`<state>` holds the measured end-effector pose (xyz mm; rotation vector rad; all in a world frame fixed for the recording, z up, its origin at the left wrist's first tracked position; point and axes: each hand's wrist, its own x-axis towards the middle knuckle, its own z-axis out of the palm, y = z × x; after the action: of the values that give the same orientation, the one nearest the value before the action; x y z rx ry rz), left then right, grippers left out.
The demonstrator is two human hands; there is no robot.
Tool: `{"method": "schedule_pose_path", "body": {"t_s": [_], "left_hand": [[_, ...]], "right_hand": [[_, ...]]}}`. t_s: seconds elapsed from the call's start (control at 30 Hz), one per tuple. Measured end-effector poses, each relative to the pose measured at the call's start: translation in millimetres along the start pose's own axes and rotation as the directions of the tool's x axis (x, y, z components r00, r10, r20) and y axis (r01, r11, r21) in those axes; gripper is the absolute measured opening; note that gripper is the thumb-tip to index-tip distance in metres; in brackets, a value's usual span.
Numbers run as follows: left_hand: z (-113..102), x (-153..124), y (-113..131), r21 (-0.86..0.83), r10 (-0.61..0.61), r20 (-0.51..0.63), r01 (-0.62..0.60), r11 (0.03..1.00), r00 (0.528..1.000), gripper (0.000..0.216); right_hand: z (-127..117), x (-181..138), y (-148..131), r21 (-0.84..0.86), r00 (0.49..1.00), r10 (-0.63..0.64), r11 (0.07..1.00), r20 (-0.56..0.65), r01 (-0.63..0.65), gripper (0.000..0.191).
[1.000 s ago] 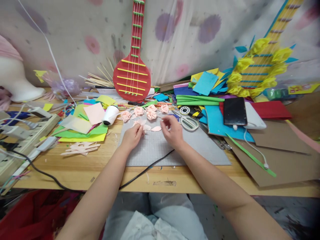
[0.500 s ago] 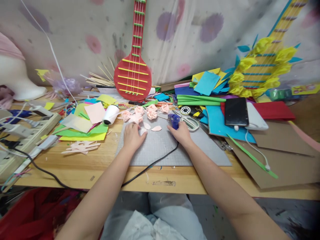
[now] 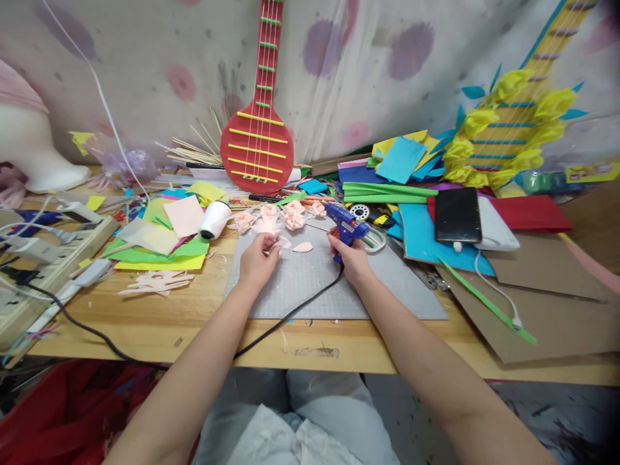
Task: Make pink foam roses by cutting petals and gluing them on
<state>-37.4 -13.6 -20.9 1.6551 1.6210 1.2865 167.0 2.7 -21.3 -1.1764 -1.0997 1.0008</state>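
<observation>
My right hand (image 3: 352,253) is wrapped round the handle of a blue glue gun (image 3: 345,225), lifted off the grey cutting mat (image 3: 310,294) with its nozzle toward the back left. A black cord trails from its base. My left hand (image 3: 259,259) is closed in a pinch above the mat's left part, apparently on a pale pink paper petal, mostly covered by the fingers. Just right of it lies another loose pink petal (image 3: 303,247). Several pink paper flowers (image 3: 294,216) sit along the mat's back edge. Scissors (image 3: 375,240) lie partly hidden behind the glue gun.
A white thread spool (image 3: 216,219) and coloured paper sheets (image 3: 159,255) lie left, near a power strip (image 3: 92,239). Behind stands a red paper-covered lute (image 3: 257,152). On the right are a phone (image 3: 458,216), cardboard (image 3: 537,316) and a yellow flowered instrument (image 3: 504,135).
My right hand has raised the glue gun from the mat and turned it into a full grip. My left hand has come up slightly, its fingers drawn into a pinch.
</observation>
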Motion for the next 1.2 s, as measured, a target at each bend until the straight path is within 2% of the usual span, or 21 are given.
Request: {"method": "schedule_pose_path", "body": {"t_s": [0.07, 0.17, 0.27, 0.37, 0.67, 0.9, 1.2], "left_hand": [[1.8, 1.4, -1.1, -0.144, -0.067, -0.008, 0.065, 0.988, 0.998, 0.022], [3.8, 4.0, -1.6, -0.322, -0.185, 0.040, 0.188, 0.928, 0.982, 0.025], [4.4, 5.4, -1.2, -0.376, -0.249, 0.046, 0.248, 0.893, 0.967, 0.028], [4.0, 4.9, 0.1, -0.377, -0.264, 0.030, 0.256, 0.890, 0.964, 0.030], [4.1, 4.9, 2.9, -0.418, -0.268, 0.020, 0.251, 0.873, 0.963, 0.030], [4.5, 5.8, 1.1, -0.428, -0.248, 0.017, 0.231, 0.874, 0.969, 0.032], [4.6, 5.2, -1.2, -0.408, -0.252, 0.033, 0.243, 0.880, 0.967, 0.032]], "right_hand": [[-0.8, -2.2, -0.7, -0.031, 0.999, -0.008, 0.999, 0.049, 0.009, 0.033], [-1.4, -5.6, -3.0, -0.151, 0.984, -0.038, 0.986, 0.174, 0.065, 0.032], [0.0, -9.4, -7.7, -0.258, 0.951, -0.043, 0.958, 0.305, 0.126, 0.032], [2.1, -12.5, -12.0, -0.310, 0.926, -0.023, 0.939, 0.376, 0.149, 0.031], [2.1, -14.4, -12.5, -0.336, 0.891, -0.049, 0.916, 0.450, 0.220, 0.031], [2.5, -13.7, -11.0, -0.399, 0.891, -0.065, 0.878, 0.449, 0.265, 0.034], [4.0, -13.6, -9.4, -0.394, 0.888, -0.081, 0.875, 0.453, 0.281, 0.035]]}}
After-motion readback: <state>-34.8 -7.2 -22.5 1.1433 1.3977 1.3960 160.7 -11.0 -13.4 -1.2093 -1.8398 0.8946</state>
